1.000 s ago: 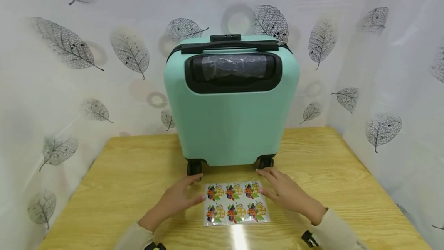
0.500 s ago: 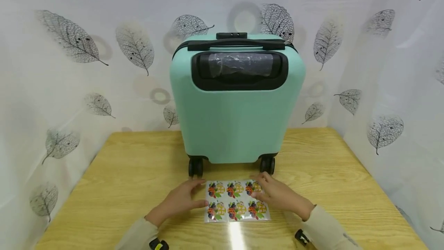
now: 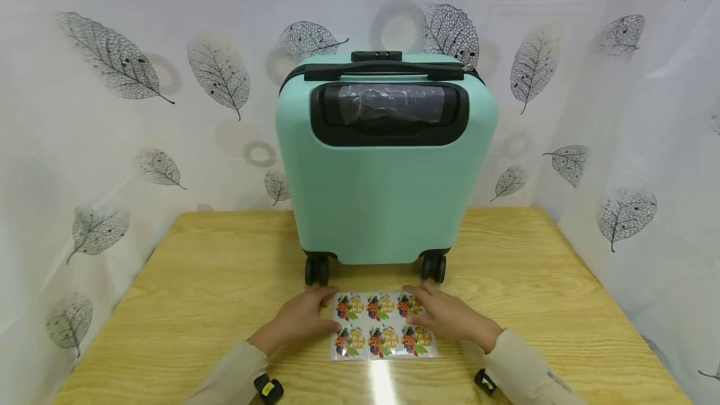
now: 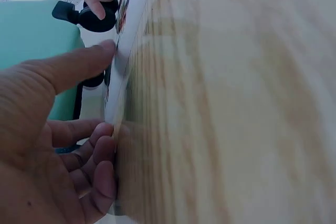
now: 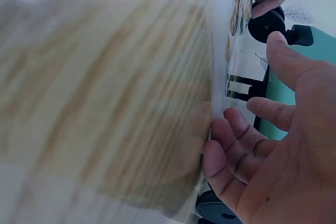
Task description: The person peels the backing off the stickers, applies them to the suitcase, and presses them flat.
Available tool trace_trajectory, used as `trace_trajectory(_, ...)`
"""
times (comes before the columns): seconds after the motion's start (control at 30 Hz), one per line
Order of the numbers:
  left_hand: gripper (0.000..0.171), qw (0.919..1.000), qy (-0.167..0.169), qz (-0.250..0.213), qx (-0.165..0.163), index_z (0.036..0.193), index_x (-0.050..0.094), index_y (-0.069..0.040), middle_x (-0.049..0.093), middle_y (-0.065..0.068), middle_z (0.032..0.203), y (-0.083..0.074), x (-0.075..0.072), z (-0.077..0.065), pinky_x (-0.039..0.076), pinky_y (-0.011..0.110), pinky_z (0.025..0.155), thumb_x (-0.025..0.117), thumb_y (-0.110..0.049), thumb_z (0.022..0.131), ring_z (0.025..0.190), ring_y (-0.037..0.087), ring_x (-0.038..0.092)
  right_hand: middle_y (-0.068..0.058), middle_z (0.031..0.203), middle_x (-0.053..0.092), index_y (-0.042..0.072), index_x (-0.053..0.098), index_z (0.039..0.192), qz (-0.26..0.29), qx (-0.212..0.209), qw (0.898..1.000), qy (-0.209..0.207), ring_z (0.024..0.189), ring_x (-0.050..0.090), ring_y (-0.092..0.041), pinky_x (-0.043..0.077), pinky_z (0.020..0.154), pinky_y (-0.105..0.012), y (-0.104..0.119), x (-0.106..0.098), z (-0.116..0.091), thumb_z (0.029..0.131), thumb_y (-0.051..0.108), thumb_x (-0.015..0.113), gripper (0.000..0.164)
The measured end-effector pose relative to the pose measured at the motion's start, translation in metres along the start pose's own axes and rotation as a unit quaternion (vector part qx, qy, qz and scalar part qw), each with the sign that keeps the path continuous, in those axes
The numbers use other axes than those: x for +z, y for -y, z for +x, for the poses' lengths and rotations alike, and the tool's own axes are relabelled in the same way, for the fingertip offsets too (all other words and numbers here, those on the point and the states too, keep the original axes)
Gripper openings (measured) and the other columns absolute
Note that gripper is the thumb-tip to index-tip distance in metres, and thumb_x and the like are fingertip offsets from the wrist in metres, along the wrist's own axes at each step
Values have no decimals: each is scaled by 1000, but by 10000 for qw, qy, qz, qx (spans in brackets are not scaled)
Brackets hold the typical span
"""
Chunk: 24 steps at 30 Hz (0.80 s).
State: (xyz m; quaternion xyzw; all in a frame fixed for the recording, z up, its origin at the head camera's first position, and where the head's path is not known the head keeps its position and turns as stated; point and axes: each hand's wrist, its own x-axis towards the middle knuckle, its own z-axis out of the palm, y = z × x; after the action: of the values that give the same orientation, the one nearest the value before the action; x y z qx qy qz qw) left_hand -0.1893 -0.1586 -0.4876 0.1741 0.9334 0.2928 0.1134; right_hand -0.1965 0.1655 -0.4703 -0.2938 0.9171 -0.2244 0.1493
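Sheet of six fruit prints [image 3: 384, 329] on the wooden table [image 3: 225, 280], just in front of the upright turquoise suitcase [image 3: 388, 205]; left hand [image 3: 300, 320], before the suitcase's left wheels [image 3: 317, 269], and right hand [image 3: 452, 317], before its right wheels [image 3: 434, 266], each with thumb and fingers apart at the sheet's sides

Lower left in the head view: beige left sleeve [image 3: 232, 372], black left wristpiece [image 3: 274, 394] with a yellow patch [image 3: 268, 387]. Lower right: beige right sleeve [image 3: 523, 364] with a grey streak [image 3: 559, 381], black right wristpiece [image 3: 485, 382].
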Motion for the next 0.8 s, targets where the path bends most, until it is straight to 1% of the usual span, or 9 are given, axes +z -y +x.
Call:
trace_trajectory(0.03,78,10000,5,41,0,136,53,-6,55,-2,93,0,0,1,49,38,75,80,-45,74,112,35,57,-31,146,36,11,35,149,21,7,10000,18,105,64,-32,51,89,-49,-1,1,1,94,52,51,70)
trace_trajectory(0.1,78,9999,41,102,15,136,53,-6,52,-2,91,-1,-1,3,46,32,68,80,-43,74,94,24,58,-31,148,34,12,35,149,49,16,10000,49,114,59,-38,49,92,-53,-3,2,3,94,52,52,70)
trace_trajectory(0.17,77,9999,75,123,42,136,53,-7,51,-2,91,-2,-1,3,42,28,63,81,-42,73,80,14,49,-31,148,35,12,36,148,39,-7,10000,62,120,55,-41,47,94,-55,-5,2,3,94,52,52,70)
trace_trajectory(0.23,77,9999,97,121,43,136,53,-7,50,-1,91,-2,-1,4,40,26,61,81,-41,73,76,12,45,-29,147,37,12,37,147,46,-31,10000,78,118,57,-40,47,93,-55,-6,3,4,94,52,53,69)
trace_trajectory(0.33,76,9999,121,105,21,135,54,-8,50,-2,91,-2,-1,4,40,26,62,82,-41,72,76,11,45,-26,146,40,12,39,147,1,-49,9999,127,104,64,-30,50,88,-50,-7,3,5,94,52,53,68)
trace_trajectory(0.43,75,9999,130,22,-21,133,55,-8,51,-2,92,-3,-1,3,40,26,63,83,-39,72,78,11,45,-22,143,44,13,39,146,-28,-44,9998,167,92,64,-20,51,83,-46,-7,4,6,94,51,53,66)
trace_trajectory(0.67,70,9985,116,-521,-79,128,56,-6,55,1,96,-4,0,4,42,28,69,86,-30,70,83,13,49,-26,144,40,11,39,146,32,-13,9999,157,93,64,-23,50,86,-49,-6,2,6,94,46,56,65)
trace_trajectory(0.73,67,9970,102,-764,-26,127,55,-5,57,2,97,-3,0,4,42,27,69,85,-26,72,83,13,49,-26,143,40,11,39,146,47,-17,9998,166,93,64,-21,51,85,-48,-6,1,6,94,46,56,65)
trace_trajectory(0.8,64,9931,130,-1166,60,128,53,-2,59,5,98,0,1,5,44,25,66,83,-20,75,81,13,51,-23,141,44,10,40,146,57,-33,9998,179,89,63,-17,51,83,-45,-6,1,6,94,45,57,64)
